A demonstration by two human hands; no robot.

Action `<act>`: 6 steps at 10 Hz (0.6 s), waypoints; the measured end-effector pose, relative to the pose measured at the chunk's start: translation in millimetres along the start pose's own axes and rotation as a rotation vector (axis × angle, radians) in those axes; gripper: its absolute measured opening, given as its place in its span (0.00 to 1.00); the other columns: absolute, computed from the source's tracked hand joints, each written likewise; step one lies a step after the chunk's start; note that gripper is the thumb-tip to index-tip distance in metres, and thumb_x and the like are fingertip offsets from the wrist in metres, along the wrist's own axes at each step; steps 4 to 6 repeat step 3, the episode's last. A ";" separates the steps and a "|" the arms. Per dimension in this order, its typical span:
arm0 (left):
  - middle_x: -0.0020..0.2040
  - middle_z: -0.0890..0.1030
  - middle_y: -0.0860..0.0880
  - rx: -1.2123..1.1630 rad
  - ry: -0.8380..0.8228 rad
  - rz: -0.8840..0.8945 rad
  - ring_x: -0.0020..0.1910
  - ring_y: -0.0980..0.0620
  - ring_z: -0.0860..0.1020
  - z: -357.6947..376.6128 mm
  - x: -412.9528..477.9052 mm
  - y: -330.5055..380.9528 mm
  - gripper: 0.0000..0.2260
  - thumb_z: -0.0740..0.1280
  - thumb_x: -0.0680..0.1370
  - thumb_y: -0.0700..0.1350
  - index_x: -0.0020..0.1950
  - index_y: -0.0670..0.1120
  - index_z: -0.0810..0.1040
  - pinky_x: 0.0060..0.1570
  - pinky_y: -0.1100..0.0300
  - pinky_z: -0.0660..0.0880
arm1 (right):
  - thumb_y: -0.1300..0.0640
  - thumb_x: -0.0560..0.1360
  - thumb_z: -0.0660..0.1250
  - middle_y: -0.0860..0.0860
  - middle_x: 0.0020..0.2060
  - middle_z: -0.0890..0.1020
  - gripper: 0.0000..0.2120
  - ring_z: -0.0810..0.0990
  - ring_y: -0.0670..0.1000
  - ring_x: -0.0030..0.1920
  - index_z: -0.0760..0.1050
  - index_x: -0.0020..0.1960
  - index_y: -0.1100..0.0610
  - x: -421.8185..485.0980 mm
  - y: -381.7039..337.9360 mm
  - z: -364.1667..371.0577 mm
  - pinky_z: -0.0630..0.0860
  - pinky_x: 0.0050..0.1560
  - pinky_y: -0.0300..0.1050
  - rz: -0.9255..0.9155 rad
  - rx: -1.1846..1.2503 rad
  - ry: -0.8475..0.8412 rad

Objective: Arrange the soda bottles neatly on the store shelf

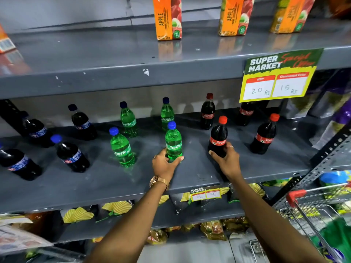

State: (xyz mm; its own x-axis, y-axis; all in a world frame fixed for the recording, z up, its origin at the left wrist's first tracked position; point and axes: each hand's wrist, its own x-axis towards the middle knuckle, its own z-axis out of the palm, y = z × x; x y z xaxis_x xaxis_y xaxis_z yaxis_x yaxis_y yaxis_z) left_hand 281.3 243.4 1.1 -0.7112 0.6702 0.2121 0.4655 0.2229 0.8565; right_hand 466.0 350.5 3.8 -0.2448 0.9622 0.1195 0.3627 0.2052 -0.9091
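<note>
On the grey middle shelf [190, 173] stand soda bottles in loose rows. My left hand [164, 164] grips the base of a green Sprite bottle [173, 141] with a blue cap. My right hand [226, 160] holds the lower part of a red-capped Coca-Cola bottle [218, 136]. Both bottles stand upright on the shelf. More Sprite bottles [121, 147] stand to the left and behind. Dark blue-capped cola bottles [71, 154] fill the left end. Other Coca-Cola bottles [264, 134] stand to the right and at the back.
Orange apple juice cartons [167, 18] stand on the upper shelf. A yellow price sign [275, 82] hangs from its edge. Snack packets [212, 226] fill the lower shelves. A wire shopping cart with a red handle [296, 194] is at lower right.
</note>
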 end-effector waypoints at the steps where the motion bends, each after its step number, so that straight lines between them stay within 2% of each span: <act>1: 0.35 0.84 0.43 -0.003 -0.009 -0.002 0.27 0.56 0.73 -1.2 -0.4 0.8 0.17 0.79 0.61 0.50 0.45 0.44 0.81 0.34 0.62 0.72 | 0.58 0.69 0.75 0.60 0.57 0.81 0.24 0.79 0.56 0.58 0.71 0.61 0.62 1.7 2.9 0.6 0.72 0.55 0.44 0.020 -0.011 0.001; 2: 0.37 0.85 0.43 0.006 -0.042 0.008 0.31 0.51 0.76 -3.7 -4.3 -1.1 0.21 0.79 0.61 0.51 0.49 0.44 0.80 0.38 0.58 0.77 | 0.57 0.69 0.75 0.60 0.58 0.80 0.26 0.78 0.58 0.59 0.70 0.63 0.62 -3.4 -4.2 -1.5 0.71 0.56 0.44 0.014 -0.029 -0.028; 3: 0.45 0.85 0.41 -0.013 -0.097 -0.033 0.42 0.44 0.82 -4.1 -2.1 -3.1 0.31 0.80 0.59 0.52 0.59 0.43 0.76 0.46 0.55 0.79 | 0.55 0.66 0.77 0.51 0.58 0.78 0.33 0.76 0.52 0.60 0.67 0.67 0.59 -10.4 -12.3 -3.0 0.70 0.58 0.43 -0.024 0.077 -0.023; 6: 0.45 0.85 0.41 -0.013 -0.097 -0.033 0.42 0.44 0.82 -4.1 -2.1 -3.1 0.31 0.80 0.59 0.52 0.59 0.43 0.76 0.46 0.55 0.79 | 0.55 0.66 0.77 0.51 0.58 0.78 0.33 0.76 0.52 0.60 0.67 0.67 0.59 -10.4 -12.3 -3.0 0.70 0.58 0.43 -0.024 0.077 -0.023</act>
